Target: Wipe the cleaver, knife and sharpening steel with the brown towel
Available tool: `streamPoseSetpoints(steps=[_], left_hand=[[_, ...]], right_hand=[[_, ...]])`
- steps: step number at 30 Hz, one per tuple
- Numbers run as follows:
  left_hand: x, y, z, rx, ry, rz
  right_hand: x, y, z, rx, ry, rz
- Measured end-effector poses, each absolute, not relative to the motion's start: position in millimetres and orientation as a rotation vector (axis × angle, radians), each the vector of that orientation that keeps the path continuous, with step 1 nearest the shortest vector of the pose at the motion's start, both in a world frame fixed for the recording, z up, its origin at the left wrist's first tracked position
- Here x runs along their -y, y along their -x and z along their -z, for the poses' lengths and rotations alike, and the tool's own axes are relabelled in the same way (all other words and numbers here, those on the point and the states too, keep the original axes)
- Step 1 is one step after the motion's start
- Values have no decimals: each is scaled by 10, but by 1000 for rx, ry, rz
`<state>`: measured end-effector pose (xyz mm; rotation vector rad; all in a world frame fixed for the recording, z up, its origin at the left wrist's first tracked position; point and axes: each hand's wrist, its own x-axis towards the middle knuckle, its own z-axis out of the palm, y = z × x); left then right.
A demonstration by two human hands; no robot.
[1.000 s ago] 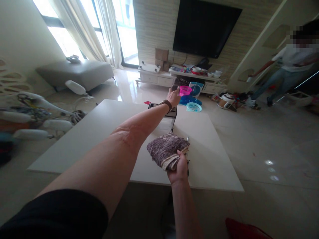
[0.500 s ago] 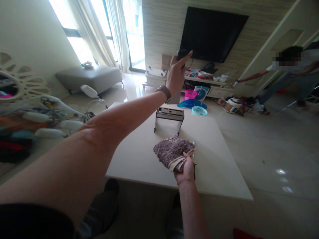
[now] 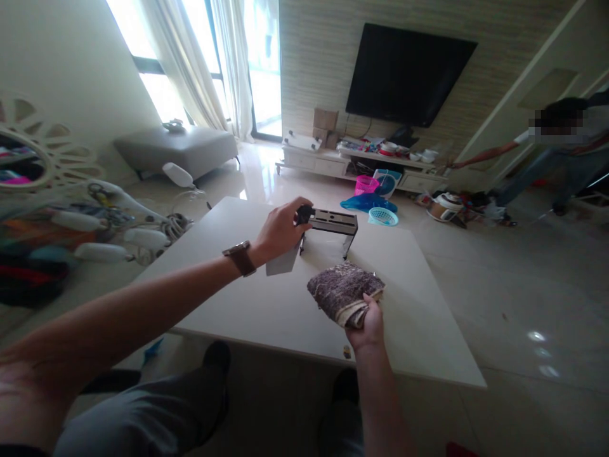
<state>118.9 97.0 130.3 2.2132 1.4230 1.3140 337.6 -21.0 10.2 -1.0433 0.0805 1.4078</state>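
My left hand [image 3: 280, 231], wearing a brown-strapped watch, pinches a small black piece [image 3: 305, 214] between thumb and fingers. This piece is at the left end of a clear box-like stand [image 3: 335, 222] with a slotted grey top, standing on the white table [image 3: 257, 304]. A grey flat panel [image 3: 284, 259] shows below that hand; whether it joins the black piece I cannot tell. My right hand [image 3: 368, 324] is closed around a folded purple-brown fluffy cloth [image 3: 345, 289] with a pale edge, held above the table in front of the stand.
A tiny yellowish-black item [image 3: 347, 351] lies at the table's near edge. Beyond the table are a light blue basket [image 3: 383, 216], a blue bag [image 3: 364, 202] and a pink basket [image 3: 366, 185]. White lamp arms [image 3: 147, 238] stand at left. A person [image 3: 537, 149] is at far right.
My left hand has come down and left with the black piece, from in front of the television to the stand's left end. My right hand still holds the cloth, slightly further right in view.
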Motion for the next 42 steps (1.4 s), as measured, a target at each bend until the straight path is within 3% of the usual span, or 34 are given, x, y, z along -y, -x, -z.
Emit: streamPoseSetpoints(steps=[4,11,18,34,42], left_hand=[[-932,-923,-967,-1565,-2144,-1012],[-807,-845,-609,-1508,-2128,-817],[-769,-837,-746,-1483,-2285,-651],[-607,-975,-1328,-1524,-2604,442],[-545,-938,-1272,-1627,-2572,587]], right_hand=[[190,-3365,-60,-72,1031,-1406],[115,-3366,82,-50,988,-1403],[113,-3360,89,3,951,-1401],[154,-3298,-108,-126,1022,-1409],[165,-3313,-114,-114,1019,-1413]])
